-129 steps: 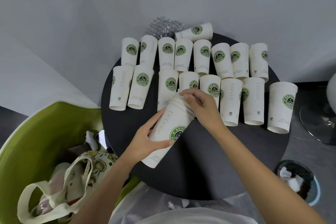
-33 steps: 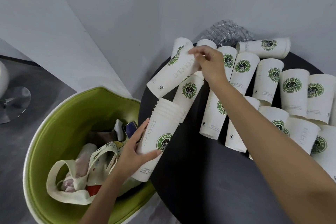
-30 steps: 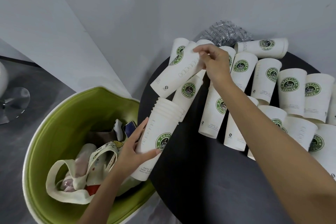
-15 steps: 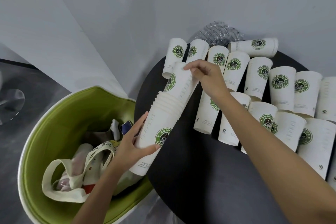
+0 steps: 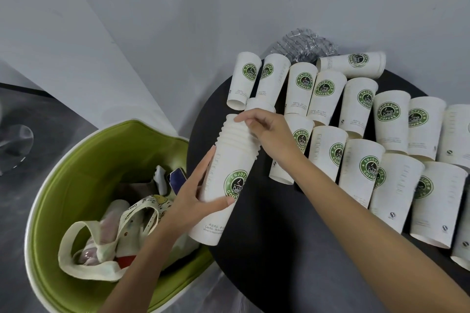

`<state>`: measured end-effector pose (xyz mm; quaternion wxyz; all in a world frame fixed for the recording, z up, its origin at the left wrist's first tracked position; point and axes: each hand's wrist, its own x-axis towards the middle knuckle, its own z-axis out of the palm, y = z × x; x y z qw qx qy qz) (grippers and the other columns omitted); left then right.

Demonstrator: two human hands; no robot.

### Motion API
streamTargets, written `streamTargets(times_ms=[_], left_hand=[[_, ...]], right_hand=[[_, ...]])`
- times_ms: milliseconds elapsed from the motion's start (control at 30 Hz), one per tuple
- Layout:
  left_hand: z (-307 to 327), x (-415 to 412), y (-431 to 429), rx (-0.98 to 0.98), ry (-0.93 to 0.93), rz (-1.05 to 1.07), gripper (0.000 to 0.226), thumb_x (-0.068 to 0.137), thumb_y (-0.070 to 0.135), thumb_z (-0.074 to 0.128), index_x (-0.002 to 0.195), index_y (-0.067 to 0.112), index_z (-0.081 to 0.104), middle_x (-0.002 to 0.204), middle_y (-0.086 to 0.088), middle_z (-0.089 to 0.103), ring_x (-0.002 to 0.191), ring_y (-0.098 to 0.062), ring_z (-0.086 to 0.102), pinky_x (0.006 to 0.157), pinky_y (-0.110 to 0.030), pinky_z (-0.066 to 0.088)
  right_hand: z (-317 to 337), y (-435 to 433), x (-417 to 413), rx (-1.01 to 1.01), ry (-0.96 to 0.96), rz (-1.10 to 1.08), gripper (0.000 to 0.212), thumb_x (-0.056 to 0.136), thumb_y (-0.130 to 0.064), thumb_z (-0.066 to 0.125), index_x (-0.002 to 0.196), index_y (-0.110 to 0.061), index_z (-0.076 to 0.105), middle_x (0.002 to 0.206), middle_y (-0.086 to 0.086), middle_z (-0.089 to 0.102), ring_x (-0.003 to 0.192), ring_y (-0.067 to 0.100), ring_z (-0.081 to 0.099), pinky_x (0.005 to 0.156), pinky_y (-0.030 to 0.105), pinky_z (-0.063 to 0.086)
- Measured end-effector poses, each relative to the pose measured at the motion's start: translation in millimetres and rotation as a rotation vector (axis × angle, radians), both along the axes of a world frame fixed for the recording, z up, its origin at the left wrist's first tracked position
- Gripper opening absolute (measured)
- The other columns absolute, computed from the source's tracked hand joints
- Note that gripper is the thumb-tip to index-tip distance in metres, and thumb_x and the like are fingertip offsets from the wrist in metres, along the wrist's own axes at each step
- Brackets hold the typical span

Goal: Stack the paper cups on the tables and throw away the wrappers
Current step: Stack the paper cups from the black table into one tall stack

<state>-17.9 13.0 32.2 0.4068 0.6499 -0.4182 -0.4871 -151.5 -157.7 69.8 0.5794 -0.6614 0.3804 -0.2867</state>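
Gripping the tilted stack (image 5: 230,175) mid-length at the table (image 5: 267,262) edge with the left hand (image 5: 190,198), the person pinches its upper end with the right hand (image 5: 269,132), loose cups (image 5: 328,150) just beyond that hand.

The nested stack (image 5: 229,160) carries a round green badge (image 5: 235,187) reading "ENJOY LIFE" over the top, "COFFEE" beneath, and a script "Coffee" in the middle. The same wording stands on the loose cups (image 5: 391,119) on the tabletop (image 5: 267,249). Small grey print near their rims is too fine to read.
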Motion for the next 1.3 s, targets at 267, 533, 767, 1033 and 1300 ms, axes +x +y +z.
streamTargets(times_ms=[267, 533, 767, 1033, 1300], left_hand=[[-2, -2, -2, 0.010, 0.016, -0.006, 0.105, 0.066, 0.032, 0.082, 0.148, 0.050, 0.020, 0.146, 0.028, 0.041, 0.130, -0.006, 0.050, 0.105, -0.041, 0.048], [-7, -4, -4, -0.001, 0.003, 0.028, 0.105, 0.063, 0.034, 0.085, 0.143, 0.058, 0.021, 0.143, 0.028, 0.044, 0.128, -0.007, 0.051, 0.102, -0.039, 0.050], [-9, 2, -3, 0.010, -0.008, 0.052, 0.101, 0.061, 0.039, 0.084, 0.138, 0.065, 0.024, 0.143, 0.024, 0.046, 0.128, -0.011, 0.052, 0.103, -0.044, 0.049], [-15, 10, -11, 0.050, -0.025, 0.070, 0.101, 0.062, 0.035, 0.084, 0.137, 0.067, 0.024, 0.142, 0.027, 0.045, 0.128, -0.009, 0.052, 0.104, -0.039, 0.049], [-18, 18, -22, 0.085, -0.032, 0.066, 0.099, 0.058, 0.044, 0.083, 0.131, 0.073, 0.024, 0.142, 0.016, 0.049, 0.128, -0.015, 0.053, 0.103, -0.047, 0.048]], right_hand=[[-2, 9, 5, -0.002, 0.031, -0.004, 0.033, 0.096, -0.008, 0.047, 0.086, -0.029, 0.070, 0.090, -0.012, 0.068, 0.071, 0.007, 0.050, 0.068, 0.013, 0.038], [-10, 17, 9, 0.011, 0.058, 0.029, 0.030, 0.095, -0.007, 0.046, 0.090, -0.023, 0.071, 0.100, -0.015, 0.067, 0.089, -0.005, 0.054, 0.083, 0.015, 0.035], [-18, -5, 6, -0.027, 0.018, 0.019, 0.025, 0.095, -0.006, 0.048, 0.094, -0.018, 0.070, 0.083, -0.008, 0.069, 0.080, 0.005, 0.062, 0.081, 0.021, 0.047], [-48, -72, 0, -0.059, 0.172, -0.137, 0.026, 0.093, -0.003, 0.046, 0.092, -0.017, 0.069, 0.084, 0.000, 0.067, 0.084, 0.014, 0.062, 0.089, 0.035, 0.052], [-62, -109, 14, -0.176, 0.389, -0.130, 0.025, 0.092, -0.003, 0.047, 0.103, -0.012, 0.067, 0.112, 0.007, 0.060, 0.091, 0.011, 0.052, 0.086, 0.018, 0.039]])
